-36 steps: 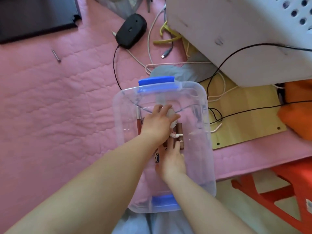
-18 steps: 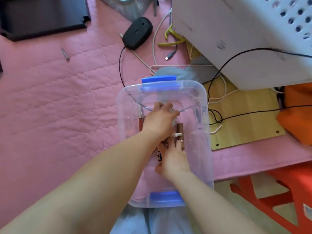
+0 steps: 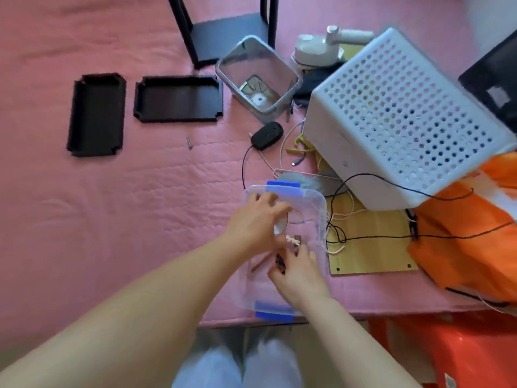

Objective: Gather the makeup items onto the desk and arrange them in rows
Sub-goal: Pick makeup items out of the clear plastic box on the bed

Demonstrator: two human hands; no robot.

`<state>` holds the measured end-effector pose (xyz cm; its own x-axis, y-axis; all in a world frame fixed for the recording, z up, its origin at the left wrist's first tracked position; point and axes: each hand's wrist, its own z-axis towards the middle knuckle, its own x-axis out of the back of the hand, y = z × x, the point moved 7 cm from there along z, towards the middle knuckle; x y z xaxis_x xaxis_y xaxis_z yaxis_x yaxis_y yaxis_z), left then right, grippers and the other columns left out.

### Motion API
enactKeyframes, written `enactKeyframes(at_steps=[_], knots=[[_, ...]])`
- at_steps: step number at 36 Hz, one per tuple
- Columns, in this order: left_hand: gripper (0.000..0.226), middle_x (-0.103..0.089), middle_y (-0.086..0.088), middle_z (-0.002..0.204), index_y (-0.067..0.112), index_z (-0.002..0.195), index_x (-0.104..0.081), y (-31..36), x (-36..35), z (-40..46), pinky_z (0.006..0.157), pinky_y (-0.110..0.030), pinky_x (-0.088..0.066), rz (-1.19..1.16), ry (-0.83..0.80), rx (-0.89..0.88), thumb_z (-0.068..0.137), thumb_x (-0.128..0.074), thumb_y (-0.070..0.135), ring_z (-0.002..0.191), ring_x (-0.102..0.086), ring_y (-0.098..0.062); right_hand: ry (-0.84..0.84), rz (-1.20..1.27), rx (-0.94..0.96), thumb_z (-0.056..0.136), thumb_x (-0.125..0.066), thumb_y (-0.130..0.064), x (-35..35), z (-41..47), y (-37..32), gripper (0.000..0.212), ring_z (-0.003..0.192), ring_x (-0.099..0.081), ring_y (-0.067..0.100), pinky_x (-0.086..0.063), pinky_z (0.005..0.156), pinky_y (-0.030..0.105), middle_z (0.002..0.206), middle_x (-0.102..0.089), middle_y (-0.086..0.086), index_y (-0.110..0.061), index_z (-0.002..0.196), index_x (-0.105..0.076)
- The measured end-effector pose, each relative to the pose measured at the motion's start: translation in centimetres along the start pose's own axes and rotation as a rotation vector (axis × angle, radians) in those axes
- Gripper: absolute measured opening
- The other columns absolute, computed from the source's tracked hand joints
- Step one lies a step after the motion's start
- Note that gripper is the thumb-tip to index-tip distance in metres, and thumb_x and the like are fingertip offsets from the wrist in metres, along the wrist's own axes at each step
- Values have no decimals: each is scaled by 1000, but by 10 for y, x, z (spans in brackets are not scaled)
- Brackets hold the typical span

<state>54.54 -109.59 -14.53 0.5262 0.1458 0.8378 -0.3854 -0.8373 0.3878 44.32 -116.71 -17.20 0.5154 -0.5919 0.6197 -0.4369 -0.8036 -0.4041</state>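
On the quilted pink fabric desk cover (image 3: 117, 208), at about ten o'clock from the hands, lie two flat black rectangular trays with notched corners (image 3: 96, 114), side by side. Toward twelve o'clock stands a clear hard-plastic bin (image 3: 258, 77), tilted, with a black oval mouse (image 3: 266, 135) just below it on its cord.

The clear rectangular plastic box with blue latches (image 3: 310, 203) sits at the near edge of the desk, its long axis running from six to twelve o'clock, one latch at each end. The left hand (image 3: 256, 225) reaches into it, fingers curled round a round white compact (image 3: 281, 226). The right hand (image 3: 299, 273), at five o'clock from the left, pinches small dark makeup items (image 3: 280, 263), with a brown stick-shaped piece pointing toward twelve o'clock; they are blurred and too small to tell apart.

At two o'clock rests a white perforated plastic basket (image 3: 400, 121), tipped on its side, over a tan wooden board (image 3: 372, 250) crossed by black and white cables (image 3: 363, 236). At three o'clock is crumpled orange fabric (image 3: 470, 242).
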Motion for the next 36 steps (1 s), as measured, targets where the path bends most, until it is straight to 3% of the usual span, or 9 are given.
enactKeyframes(at_steps=[3, 9, 13, 17, 22, 27, 32, 36], knots=[[56, -41, 3, 133, 36, 123, -50, -9, 47, -38, 76, -34, -46, 4, 108, 66, 71, -65, 48, 110, -39, -26, 77, -63, 86, 84, -44, -35, 34, -16, -31, 28, 112, -36, 34, -35, 96, 42, 112, -44, 12, -27, 110, -52], [49, -50, -2, 125, 29, 118, -58, -39, 131, -128, 76, -32, -44, -35, 314, 236, 69, -64, 33, 100, -46, -30, 190, -271, 392, 83, -52, -35, 81, -59, -118, 35, 104, -36, 31, -37, 87, 38, 109, -43, 11, -27, 116, -54], [52, -50, -1, 123, 31, 118, -58, -58, 162, -186, 82, -39, -48, -58, 401, 320, 67, -65, 34, 105, -46, -28, 284, -359, 568, 81, -54, -32, 94, -90, -177, 37, 97, -39, 30, -42, 79, 38, 106, -46, 11, -23, 116, -57], [51, -50, 0, 121, 31, 117, -56, -81, 185, -256, 76, -43, -51, -48, 491, 429, 67, -63, 34, 103, -45, -28, 314, -403, 778, 78, -60, -29, 84, -129, -246, 38, 91, -44, 34, -45, 77, 41, 103, -51, 16, -19, 114, -62], [52, -50, 2, 120, 34, 118, -55, -126, 184, -371, 70, -38, -51, -36, 616, 639, 67, -62, 39, 105, -47, -26, 286, -526, 1097, 66, -75, -22, 25, -198, -336, 36, 73, -54, 38, -49, 67, 42, 84, -57, 19, -9, 99, -69], [55, -49, 3, 123, 37, 122, -53, -166, 164, -482, 78, -37, -50, -101, 667, 850, 68, -61, 42, 113, -45, -23, 228, -683, 1248, 87, -48, -37, -58, -243, -399, 42, 99, -43, 32, -35, 88, 38, 114, -48, 12, -20, 125, -52], [55, -50, 1, 124, 32, 122, -56, -200, 143, -597, 84, -31, -43, -148, 744, 1001, 68, -64, 39, 111, -46, -26, 155, -772, 1367, 90, -40, -39, -149, -301, -449, 44, 103, -39, 31, -36, 88, 36, 120, -43, 11, -24, 131, -44], [52, -48, 5, 126, 35, 123, -54, -227, 132, -677, 88, -38, -47, -166, 760, 1071, 72, -63, 44, 113, -46, -23, 146, -840, 1466, 90, -37, -38, -212, -345, -488, 44, 101, -39, 29, -33, 86, 35, 120, -43, 11, -23, 130, -43]])
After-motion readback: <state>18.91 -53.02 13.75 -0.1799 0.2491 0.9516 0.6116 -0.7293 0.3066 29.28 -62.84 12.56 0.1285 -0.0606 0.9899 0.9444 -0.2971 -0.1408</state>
